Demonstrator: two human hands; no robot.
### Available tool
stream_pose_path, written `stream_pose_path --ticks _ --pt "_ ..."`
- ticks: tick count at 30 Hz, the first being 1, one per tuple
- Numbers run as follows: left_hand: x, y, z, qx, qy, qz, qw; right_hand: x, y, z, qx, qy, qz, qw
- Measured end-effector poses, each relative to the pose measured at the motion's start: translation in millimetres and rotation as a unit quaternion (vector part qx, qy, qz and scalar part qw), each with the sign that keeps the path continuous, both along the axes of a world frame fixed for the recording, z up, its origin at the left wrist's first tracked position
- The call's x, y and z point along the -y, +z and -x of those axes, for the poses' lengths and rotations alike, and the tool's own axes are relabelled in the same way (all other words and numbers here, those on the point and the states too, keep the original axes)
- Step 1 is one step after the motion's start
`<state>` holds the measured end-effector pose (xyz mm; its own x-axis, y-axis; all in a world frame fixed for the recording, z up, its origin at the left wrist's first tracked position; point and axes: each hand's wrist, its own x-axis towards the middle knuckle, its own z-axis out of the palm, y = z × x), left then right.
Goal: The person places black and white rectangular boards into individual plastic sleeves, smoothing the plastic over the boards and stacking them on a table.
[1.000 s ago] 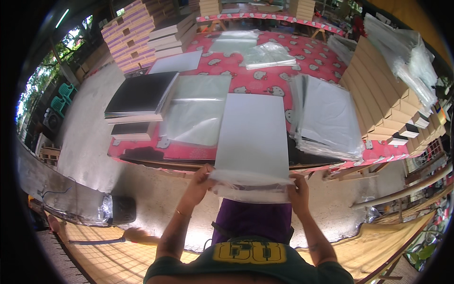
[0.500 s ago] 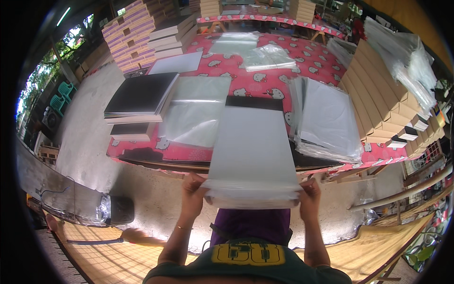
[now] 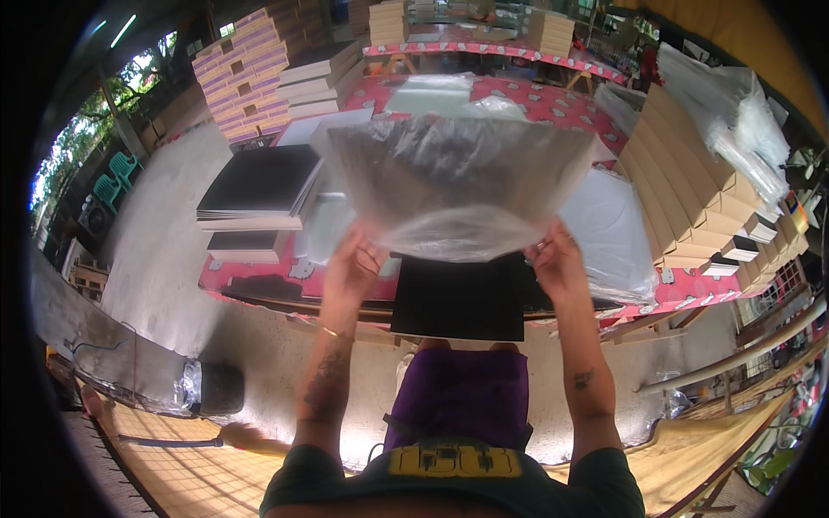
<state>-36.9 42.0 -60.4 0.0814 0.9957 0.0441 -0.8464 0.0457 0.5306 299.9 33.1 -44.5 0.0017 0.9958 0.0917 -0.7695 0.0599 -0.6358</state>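
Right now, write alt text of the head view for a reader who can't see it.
The left hand and right hand hold up a translucent plastic sheet above a black board at the near edge of a pink patterned table. Black-topped stacks stand left; plastic-covered white sheets and stacked brown cardboard are right.

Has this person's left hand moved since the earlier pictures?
Yes. The left hand has moved up the picture: earlier mostly below the near edge of the pink table, it now shows mostly above that edge.

Plastic sleeves (image 3: 328, 231) on pink-patterned table (image 3: 566, 105)
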Motion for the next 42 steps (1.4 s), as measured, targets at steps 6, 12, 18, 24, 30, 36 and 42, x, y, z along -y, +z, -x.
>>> stream_pose_path --ticks 6,12,18,24,30,36,42 --pt "-40.4 -120.3 13.5 -0.131 0.005 0.099 0.986 -39.7 -132.6 -4.6 -0.020 -0.002 0.179 0.984" --pt "-22.7 -64.0 -12.6 -0.520 0.235 -0.141 0.809 -14.4 -86.0 24.7 0.216 -0.079 0.126 0.965" --pt "-23.0 -15.2 -44.5 -0.290 0.224 -0.144 0.919 9.2 -78.1 13.1 0.310 -0.188 0.048 0.931" --pt "-37.4 -12.4 -117.5 -0.359 0.162 -0.142 0.908 5.6 -36.8 -17.5 -0.038 -0.288 -0.004 0.957" --pt "9.0 -34.3 -149.7 -0.393 -0.176 -0.076 0.899 -4.9 -53.0 -106.9 -0.056 -0.435 -0.011 0.899" --pt "-9.4 -53.3 -36.3 -0.715 0.190 -0.183 0.647 8.8 -89.2 -177.7 -0.032 -0.486 0.040 0.873" --pt "-29.5 -88.9 84.4 -0.849 0.236 -0.156 0.446 23.5 -52.8 -157.9 0.235 -0.632 0.207 0.709"
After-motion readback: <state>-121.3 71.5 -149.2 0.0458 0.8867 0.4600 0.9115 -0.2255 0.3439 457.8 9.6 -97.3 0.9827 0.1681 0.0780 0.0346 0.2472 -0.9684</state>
